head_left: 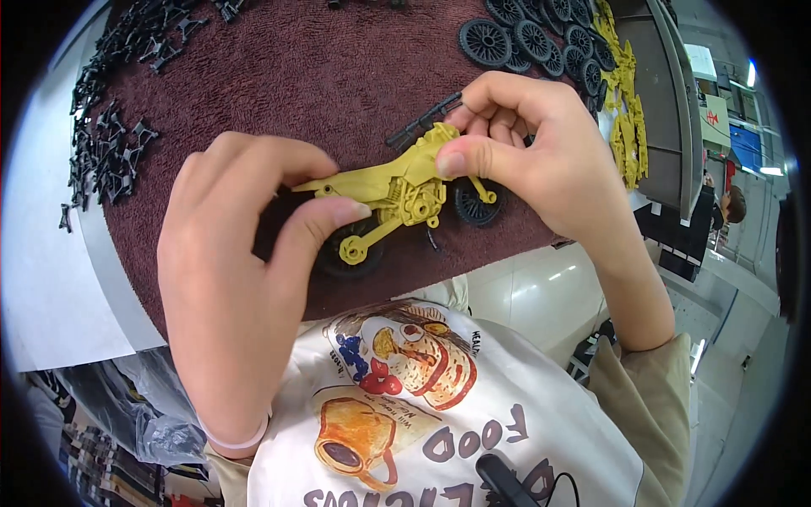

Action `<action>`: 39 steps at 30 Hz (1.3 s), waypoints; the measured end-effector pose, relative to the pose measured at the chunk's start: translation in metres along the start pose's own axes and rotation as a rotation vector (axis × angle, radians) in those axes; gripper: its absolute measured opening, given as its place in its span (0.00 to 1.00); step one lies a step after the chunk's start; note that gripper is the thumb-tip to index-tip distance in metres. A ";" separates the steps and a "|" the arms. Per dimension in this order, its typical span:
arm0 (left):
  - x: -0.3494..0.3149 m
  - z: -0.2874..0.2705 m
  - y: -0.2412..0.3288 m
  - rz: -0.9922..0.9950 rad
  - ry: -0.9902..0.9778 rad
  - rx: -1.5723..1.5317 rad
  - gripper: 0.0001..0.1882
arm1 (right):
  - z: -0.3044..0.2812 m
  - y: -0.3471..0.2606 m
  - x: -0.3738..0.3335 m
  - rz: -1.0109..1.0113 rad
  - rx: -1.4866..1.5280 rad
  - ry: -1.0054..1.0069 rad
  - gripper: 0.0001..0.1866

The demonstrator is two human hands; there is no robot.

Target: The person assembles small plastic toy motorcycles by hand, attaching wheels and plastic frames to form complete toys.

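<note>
Between my two hands is a yellow plastic toy motorcycle (414,182), held over a dark red towel. My left hand (245,211) pinches its tail end between thumb and fingers. Around the front end, my right hand (532,144) closes with its thumb on the yellow body. Black handlebars (422,121) stick out at the front, next to my right fingers. One black spoked wheel (478,203) sits by the front fork, and another black wheel (355,258) is partly hidden behind the rear arm. A small black piece (433,242) shows just below the body.
The towel (279,76) covers the table. Many small black parts (114,152) lie along its left side. Loose black wheels (532,40) are piled at the far right, beside a row of yellow parts (627,118). A grey metal bin or frame (655,93) stands beyond them.
</note>
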State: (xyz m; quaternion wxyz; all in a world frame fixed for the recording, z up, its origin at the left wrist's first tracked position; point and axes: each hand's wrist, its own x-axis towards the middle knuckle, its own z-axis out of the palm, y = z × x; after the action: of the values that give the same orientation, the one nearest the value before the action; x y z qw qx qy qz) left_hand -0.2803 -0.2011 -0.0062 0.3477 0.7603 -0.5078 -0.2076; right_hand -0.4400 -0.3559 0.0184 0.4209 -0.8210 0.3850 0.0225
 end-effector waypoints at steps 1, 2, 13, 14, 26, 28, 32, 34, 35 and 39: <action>0.000 -0.002 -0.001 -0.019 -0.004 -0.003 0.10 | 0.000 -0.001 0.001 -0.007 0.003 -0.003 0.12; 0.000 -0.004 0.001 -0.022 0.000 0.003 0.10 | 0.000 -0.001 0.001 0.018 0.028 -0.014 0.12; -0.005 0.000 0.017 0.023 -0.059 0.208 0.12 | 0.009 0.003 -0.012 -0.177 -0.016 0.071 0.14; -0.006 0.002 0.017 0.022 -0.061 0.208 0.12 | 0.010 0.004 -0.013 -0.195 -0.020 0.084 0.14; -0.018 -0.006 0.026 -0.358 -0.048 -0.309 0.14 | 0.018 0.013 -0.035 -0.270 0.274 0.010 0.23; -0.021 -0.005 0.016 -0.224 -0.018 -0.434 0.14 | 0.020 0.017 -0.038 -0.229 0.702 -0.022 0.26; -0.023 0.005 0.009 -0.166 0.055 -0.752 0.16 | 0.020 0.017 -0.041 -0.446 0.570 0.070 0.30; -0.026 0.011 0.010 -0.195 0.103 -0.786 0.21 | 0.022 0.020 -0.040 -0.479 0.566 0.087 0.29; -0.029 0.016 0.006 -0.085 0.148 -0.809 0.17 | 0.022 0.020 -0.040 -0.520 0.541 0.096 0.29; -0.031 0.019 -0.001 0.121 0.228 -0.814 0.16 | 0.025 0.013 -0.041 -0.604 0.564 0.159 0.28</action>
State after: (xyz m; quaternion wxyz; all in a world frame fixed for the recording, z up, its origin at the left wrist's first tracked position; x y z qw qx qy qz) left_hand -0.3054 -0.1783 -0.0210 0.6849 0.5480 -0.3865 -0.2849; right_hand -0.4704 -0.3172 0.0083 0.5856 -0.7489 0.1494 -0.2717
